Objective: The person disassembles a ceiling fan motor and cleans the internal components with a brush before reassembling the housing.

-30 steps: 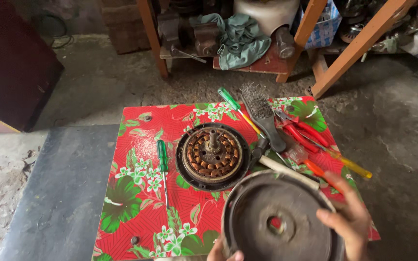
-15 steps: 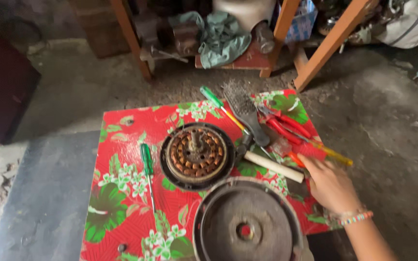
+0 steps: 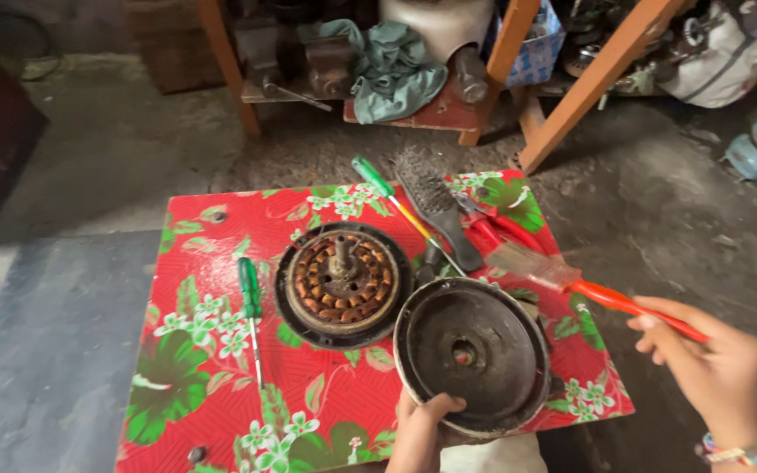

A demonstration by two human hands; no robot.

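Observation:
My left hand (image 3: 418, 431) grips the near rim of a round dark metal motor cover (image 3: 472, 353), tilted up from the red flowered board (image 3: 212, 368). My right hand (image 3: 710, 363) is closed on the orange handle of a paintbrush (image 3: 571, 282), whose bristles hover just above the cover's far edge. To the cover's left lies a round motor stator (image 3: 342, 282) with copper windings and a centre shaft.
A green screwdriver (image 3: 250, 302) lies left of the stator. A second green screwdriver (image 3: 392, 201), a black wire brush (image 3: 434, 206) and red-handled pliers (image 3: 492, 228) lie at the board's far side. Wooden legs (image 3: 597, 79) and a green rag (image 3: 392, 66) stand behind.
My right hand reached to the tools, picked up the paintbrush and drew back right with it. The cover now sits tilted in my left hand, nearer the stator.

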